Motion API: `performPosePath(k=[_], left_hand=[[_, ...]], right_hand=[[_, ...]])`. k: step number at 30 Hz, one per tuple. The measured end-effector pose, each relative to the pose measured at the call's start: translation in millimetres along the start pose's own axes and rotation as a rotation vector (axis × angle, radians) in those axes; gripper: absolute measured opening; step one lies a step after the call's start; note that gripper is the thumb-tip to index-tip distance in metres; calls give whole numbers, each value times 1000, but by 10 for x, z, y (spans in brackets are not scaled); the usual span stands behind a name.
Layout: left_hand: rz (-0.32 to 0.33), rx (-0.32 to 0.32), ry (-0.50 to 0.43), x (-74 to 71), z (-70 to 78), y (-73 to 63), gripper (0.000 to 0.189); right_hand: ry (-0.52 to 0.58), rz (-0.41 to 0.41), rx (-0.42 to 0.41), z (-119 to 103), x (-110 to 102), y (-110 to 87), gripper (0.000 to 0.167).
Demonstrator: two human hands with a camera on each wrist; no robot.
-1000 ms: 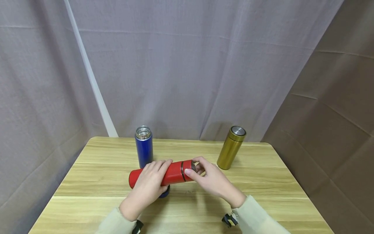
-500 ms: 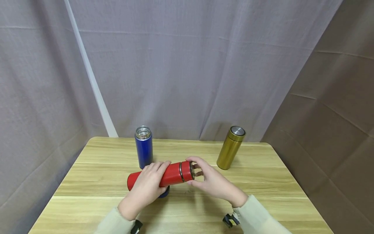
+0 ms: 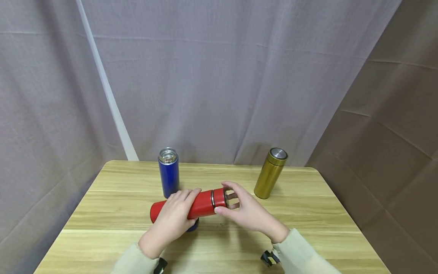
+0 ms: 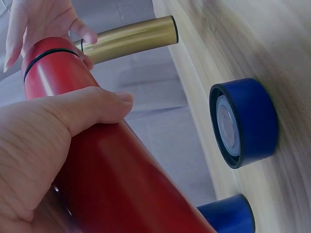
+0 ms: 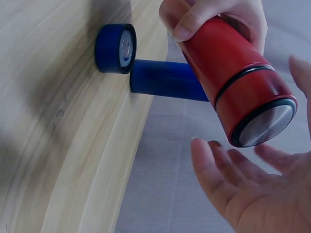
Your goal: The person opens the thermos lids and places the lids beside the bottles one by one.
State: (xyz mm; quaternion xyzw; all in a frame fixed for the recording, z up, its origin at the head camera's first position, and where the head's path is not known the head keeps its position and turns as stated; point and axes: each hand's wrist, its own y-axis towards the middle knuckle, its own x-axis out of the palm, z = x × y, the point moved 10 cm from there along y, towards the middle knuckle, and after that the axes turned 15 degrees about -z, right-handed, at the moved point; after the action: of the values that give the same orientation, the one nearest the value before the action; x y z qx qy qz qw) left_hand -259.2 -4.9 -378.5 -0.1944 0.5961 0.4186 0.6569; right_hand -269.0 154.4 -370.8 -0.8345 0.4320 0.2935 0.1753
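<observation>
A red thermos (image 3: 202, 204) is held tilted on its side above the table, its capped end to the right. My left hand (image 3: 176, 217) grips it round the body. Around the capped end, my right hand (image 5: 257, 189) has its fingers spread; in the right wrist view they stand apart from the red cap (image 5: 252, 107) and its steel top. A blue thermos (image 3: 169, 175) stands uncapped behind the left hand. Its blue cap (image 4: 252, 124) lies upturned on the table, mostly hidden under the red thermos in the head view.
A gold thermos (image 3: 270, 174) with its cap on stands at the back right of the wooden table (image 3: 308, 228). Grey curtains (image 3: 219, 83) hang behind the table, and a brown cloth (image 3: 386, 152) hangs along the right.
My right hand's fingers and thumb have spread away from the red cap, which they were touching a second ago. The red thermos has shifted only slightly.
</observation>
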Motion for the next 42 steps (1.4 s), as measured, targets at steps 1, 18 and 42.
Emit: performPosePath(k=[1,18,42], left_hand=[[0,4,2,-1,6,1,81],[-9,8,6,12,27,16,82],[-4,42,55,26,72,7,83]], right_hand=[[1,11,19,16,-12,-3,72],[3,-13,-40,-23,-9,-5,60],[-97,-75,-2,61,75,6,64]])
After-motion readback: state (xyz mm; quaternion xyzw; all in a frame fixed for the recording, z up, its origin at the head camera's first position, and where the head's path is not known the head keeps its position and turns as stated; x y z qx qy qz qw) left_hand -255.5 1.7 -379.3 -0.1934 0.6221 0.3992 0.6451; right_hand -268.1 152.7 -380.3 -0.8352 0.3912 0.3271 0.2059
